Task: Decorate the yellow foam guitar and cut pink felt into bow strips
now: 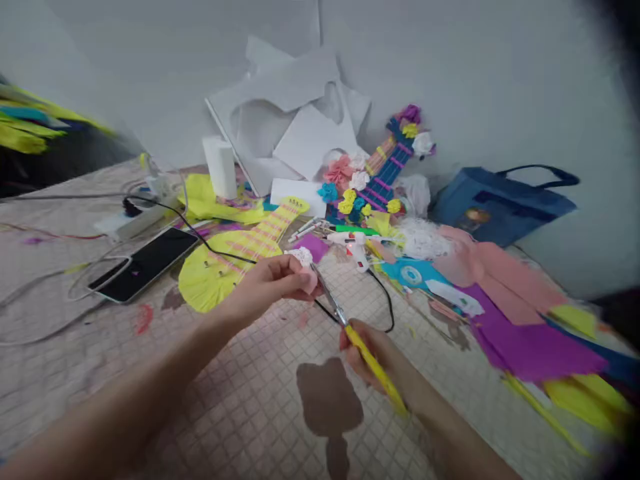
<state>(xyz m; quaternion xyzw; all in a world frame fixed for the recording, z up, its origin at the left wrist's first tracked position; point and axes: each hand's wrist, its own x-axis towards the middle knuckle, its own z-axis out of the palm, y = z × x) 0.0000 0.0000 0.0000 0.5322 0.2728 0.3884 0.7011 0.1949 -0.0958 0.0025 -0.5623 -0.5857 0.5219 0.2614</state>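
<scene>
My left hand pinches a small piece of pale pink paper between thumb and fingers. Crumpled white paper shows just beyond those fingertips; whether it belongs to the held piece I cannot tell. In my right hand is a pair of yellow-handled scissors, seen edge-on, with the metal blades pointing up at the pink paper and touching or nearly touching it. Behind my left hand lies a yellow paper guitar with pink stripes on its neck. A white glue gun rests beyond the scissors.
A phone and power strip lie left among loose cables. Coloured paper sheets spread over the right side. At the back are a blue flower-decorated guitar, white board offcuts and a blue bag.
</scene>
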